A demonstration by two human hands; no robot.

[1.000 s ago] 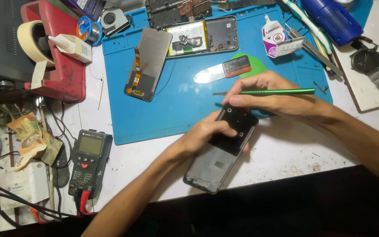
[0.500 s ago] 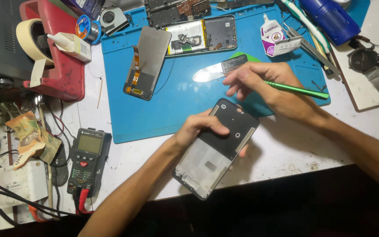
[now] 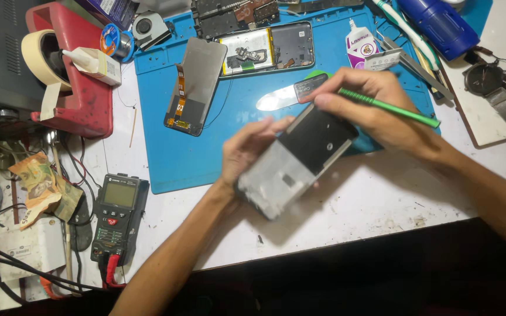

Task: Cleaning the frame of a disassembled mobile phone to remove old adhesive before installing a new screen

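- My left hand (image 3: pixel 253 149) is wrapped around the left edge of the phone frame (image 3: pixel 297 164), fingers closed on it, holding it tilted over the front edge of the blue work mat (image 3: pixel 165 146).
- Half a second ago the phone frame lay lower and nearer me; now it sits higher and is blurred by motion, its dark upper end under my right hand.
- My right hand (image 3: pixel 376 108) is closed on a green tool (image 3: pixel 390 108), thin like a pencil, which sticks out to the right; the fingertips touch the phone frame's top end. Earlier this hand was clear of the frame, just above it.
- The metal pry blade (image 3: pixel 282 96) lies on the mat just behind my hands, in the same place as before.
- The loose display panel (image 3: pixel 193 82) with its orange flex cable lies on the mat well to the left, and the opened phone (image 3: pixel 267 50) rests at the mat's far edge; neither has moved.
- The multimeter (image 3: pixel 118 216) stands off the mat at lower left.
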